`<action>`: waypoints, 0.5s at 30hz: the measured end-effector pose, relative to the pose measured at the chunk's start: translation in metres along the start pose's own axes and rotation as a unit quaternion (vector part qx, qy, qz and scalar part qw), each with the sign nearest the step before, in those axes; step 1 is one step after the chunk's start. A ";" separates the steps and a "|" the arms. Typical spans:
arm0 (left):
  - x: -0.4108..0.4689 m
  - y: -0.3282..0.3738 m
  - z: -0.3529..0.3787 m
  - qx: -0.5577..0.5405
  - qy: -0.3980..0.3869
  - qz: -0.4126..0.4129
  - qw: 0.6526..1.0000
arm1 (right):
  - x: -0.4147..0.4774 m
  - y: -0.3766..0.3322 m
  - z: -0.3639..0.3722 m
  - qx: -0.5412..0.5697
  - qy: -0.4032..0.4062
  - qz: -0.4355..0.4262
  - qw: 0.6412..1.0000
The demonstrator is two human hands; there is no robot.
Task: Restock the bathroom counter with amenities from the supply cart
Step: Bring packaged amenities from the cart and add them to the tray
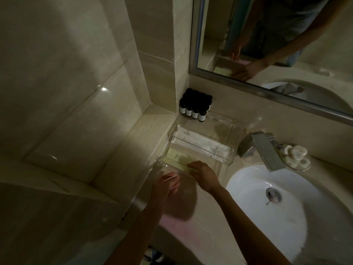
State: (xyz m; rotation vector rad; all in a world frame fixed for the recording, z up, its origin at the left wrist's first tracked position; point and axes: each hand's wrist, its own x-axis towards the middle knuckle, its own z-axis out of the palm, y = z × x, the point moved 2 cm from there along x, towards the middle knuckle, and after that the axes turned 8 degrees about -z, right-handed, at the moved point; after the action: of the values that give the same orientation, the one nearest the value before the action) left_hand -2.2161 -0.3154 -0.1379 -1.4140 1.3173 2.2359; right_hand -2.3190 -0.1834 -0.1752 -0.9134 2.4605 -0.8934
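Step in hand: stocking the near section of the clear tray (228, 163) on the counter (210, 207), judged from where the hands are placed.
Right hand: the right hand (203, 174) reaches into the near section, fingertips on the yellow-green packets (175, 156); whether it pinches one or only presses it flat cannot be told.
Left hand: the left hand (168, 183) is at the tray's near-left corner, just beside the right hand. It is blurred; a pale strip shows across the fingers, but what it holds, if anything, cannot be told.
Tray, near section: yellow-green packets lying flat, overlapping.
Tray, middle section: long white sachets (202, 144) laid side by side along the divider.
Tray, far section: nothing can be made out in it.
Other stock: a cluster of small dark bottles (194, 108) stands upright in the wall corner behind the tray, apart from it.
Soap dish: the dish (297, 158) beside the faucet (261, 150) holds pale round items.
Supply cart: not in view.
Next move calls for: squaring the packets inside the section walls, then freeing both hands to fetch further stock; the far section looks the likely place for it.
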 end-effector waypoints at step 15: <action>-0.007 -0.007 -0.003 -0.021 0.018 0.021 0.999 | 0.008 -0.012 -0.013 -0.101 0.017 0.039 0.994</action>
State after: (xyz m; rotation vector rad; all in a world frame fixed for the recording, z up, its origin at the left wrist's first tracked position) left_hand -2.2062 -0.3118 -0.1367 -1.4599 1.3310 2.2884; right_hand -2.3266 -0.1900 -0.1583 -0.8665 2.6321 -0.6492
